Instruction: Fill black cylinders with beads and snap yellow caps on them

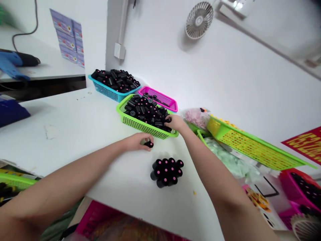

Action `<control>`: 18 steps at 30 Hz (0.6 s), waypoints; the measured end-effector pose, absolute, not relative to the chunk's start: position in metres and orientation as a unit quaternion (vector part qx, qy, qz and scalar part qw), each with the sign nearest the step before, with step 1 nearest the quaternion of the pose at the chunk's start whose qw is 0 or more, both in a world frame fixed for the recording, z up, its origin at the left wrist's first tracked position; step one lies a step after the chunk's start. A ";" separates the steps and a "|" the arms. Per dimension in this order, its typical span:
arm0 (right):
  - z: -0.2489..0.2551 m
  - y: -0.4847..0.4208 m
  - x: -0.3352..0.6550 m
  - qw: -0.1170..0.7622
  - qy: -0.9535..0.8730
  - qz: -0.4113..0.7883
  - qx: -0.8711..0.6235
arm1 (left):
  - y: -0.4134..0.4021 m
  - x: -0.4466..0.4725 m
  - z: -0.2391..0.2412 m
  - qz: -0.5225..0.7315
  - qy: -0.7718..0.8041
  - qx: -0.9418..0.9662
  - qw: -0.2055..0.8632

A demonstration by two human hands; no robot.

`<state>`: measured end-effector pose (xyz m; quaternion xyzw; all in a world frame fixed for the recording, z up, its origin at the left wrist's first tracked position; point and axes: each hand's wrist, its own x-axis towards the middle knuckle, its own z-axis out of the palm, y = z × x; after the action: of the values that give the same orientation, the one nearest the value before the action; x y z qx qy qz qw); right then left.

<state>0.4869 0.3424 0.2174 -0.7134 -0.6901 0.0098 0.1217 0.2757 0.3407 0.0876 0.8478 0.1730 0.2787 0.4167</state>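
Note:
My left hand [139, 141] pinches a small black cylinder [149, 144] with a pink dot on its end, just over the white table [105, 170]. My right hand [175, 122] reaches over the right end of a green basket [140, 126], fingers curled at a black piece among the heap. Many black cylinders [144, 108] with pink dots fill this basket loosely. Nearer to me, a tight cluster of black cylinders [166, 171] stands upright on the table, pink dots facing up.
Behind the green basket are a blue basket [107, 92] heaped with black cylinders and a pink basket [160, 97] with a few. To the right stands a yellow-green basket [250, 147] beside plastic bags [220, 154]. A blue heat-gun-like tool [12, 63] lies far left.

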 end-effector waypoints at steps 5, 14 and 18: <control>0.223 0.279 0.466 0.044 -0.738 0.090 -0.668 | 0.334 0.285 0.079 0.254 0.162 0.818 0.489; 0.187 0.251 0.477 -0.017 -0.721 0.155 -0.675 | 0.315 0.300 0.076 0.274 0.177 0.788 0.521; 0.200 0.258 0.478 -0.032 -0.736 0.164 -0.656 | 0.309 0.308 0.073 0.275 0.180 0.792 0.515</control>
<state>0.4779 0.2584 0.2003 -0.6558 -0.7363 0.1636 -0.0319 0.3076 0.3089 0.0728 0.7917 0.1799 0.2751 0.5149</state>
